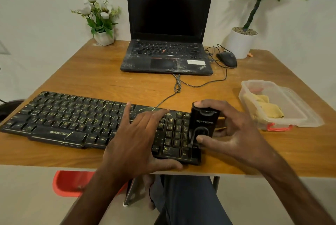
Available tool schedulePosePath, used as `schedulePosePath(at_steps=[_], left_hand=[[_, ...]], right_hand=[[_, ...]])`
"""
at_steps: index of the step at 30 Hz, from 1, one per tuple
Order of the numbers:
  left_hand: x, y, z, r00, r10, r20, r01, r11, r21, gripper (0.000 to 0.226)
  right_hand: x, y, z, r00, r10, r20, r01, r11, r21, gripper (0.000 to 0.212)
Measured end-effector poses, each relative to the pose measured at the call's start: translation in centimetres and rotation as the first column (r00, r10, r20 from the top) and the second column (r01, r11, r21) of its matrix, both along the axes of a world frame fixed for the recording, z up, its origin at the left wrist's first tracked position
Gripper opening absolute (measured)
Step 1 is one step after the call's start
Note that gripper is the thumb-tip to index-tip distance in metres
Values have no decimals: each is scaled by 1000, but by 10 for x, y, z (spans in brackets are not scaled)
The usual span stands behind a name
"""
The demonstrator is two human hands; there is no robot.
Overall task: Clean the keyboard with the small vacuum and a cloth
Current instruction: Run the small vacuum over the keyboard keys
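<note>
Our left grip lies wide and flat on the right half of the long black dust-flecked keyboard, fingers straight and spread over the keys, thumb along the keyboard's near edge. Our right grip holds the small black box-shaped vacuum, one fingertip on its top, the thumb on its lower face and the other fingers curled round its right side. The vacuum stands upright on the number pad at the keyboard's right end.

The keyboard lies along the near edge of the brown wooden desk. Below the desk on the left we see a red plastic stool. At the far left corner stands a small white pot of white flowers. In the middle at the back sits an open black laptop, its screen dark and its deck dusty. Just beside it on the right lies a black wired mouse, and behind that a round white pot with a tall green plant. Near the right edge, the crumpled yellow cloth lies inside a clear plastic container, well apart from our right grip.
</note>
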State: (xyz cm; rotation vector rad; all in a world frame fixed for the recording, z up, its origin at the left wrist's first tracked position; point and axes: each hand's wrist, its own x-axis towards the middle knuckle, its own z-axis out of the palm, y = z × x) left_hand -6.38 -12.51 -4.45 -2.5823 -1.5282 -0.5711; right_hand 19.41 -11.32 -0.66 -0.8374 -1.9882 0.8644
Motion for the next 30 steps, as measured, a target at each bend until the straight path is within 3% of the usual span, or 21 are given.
schedulePosePath(at_steps=[4,7,12,14,19,24,30], left_hand=[[0,0,1,1000,-7,-2,7,1000,-5,120],[0,0,1,1000,-3,-9,3,1000,-10,120],[0,-1,0,1000,9,0,-9,1000,-10,121],[-1,-1,0,1000,11,-2,-11,1000,-4,120],[0,-2,0,1000,-2,-11,2,1000,5,118],[0,-2,0,1000,12,-9,-12,1000,-7,119],[-1,-1,0,1000,4,-15,-4,1000,10,118]], right_hand=[[-3,17,1,991,-104,88,93,988,120,66],[-10,30,0,979,-192,66,179,970,165,68],[-4,-4,-3,999,-34,28,31,996,89,67],[1,-17,-4,998,37,51,-43,991,130,64],[-2,15,-4,981,-139,138,99,960,260,67],[-4,35,-5,967,-241,85,216,948,233,68],[10,-1,-4,999,-36,-6,36,997,74,66]])
